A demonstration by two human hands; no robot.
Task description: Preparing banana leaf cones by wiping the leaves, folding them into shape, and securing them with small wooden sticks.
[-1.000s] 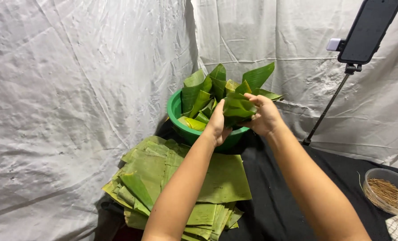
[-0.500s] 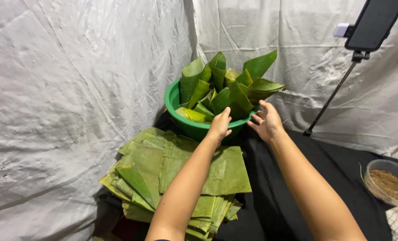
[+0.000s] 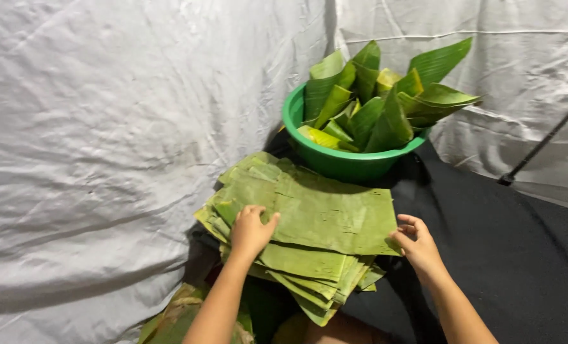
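Grey, wrinkled tarpaulin (image 3: 105, 127) is filling the whole nine o'clock side of the view and is running on behind everything toward twelve and two o'clock. Just right of it, low in the frame, the stack of flat banana leaf sheets (image 3: 316, 223) is lying on the dark floor cloth, its layers fanning out unevenly at the near corners. The left hand (image 3: 251, 230) is resting palm down on the stack's nine o'clock edge, fingers curled loosely over the top sheets and thumb spread across the leaf surface; it is pressing on the leaves rather than gripping any single sheet that I can make out. Directly beyond the stack, at twelve o'clock from it and touching or nearly touching its far edge, the green plastic basin (image 3: 348, 162) is standing upright, packed with folded banana leaf cones (image 3: 379, 102) that are poking up and leaning out over its rim. Moving on rightward, the right hand (image 3: 416, 243) is sitting at the stack's three o'clock corner, fingers half open and bent, fingertips touching the edge of the top sheet, holding nothing closed inside the palm. Farther toward three o'clock, the black floor cloth (image 3: 507, 255) is spreading out, and a thin dark stand leg (image 3: 539, 146) is slanting down across the tarpaulin to meet it.
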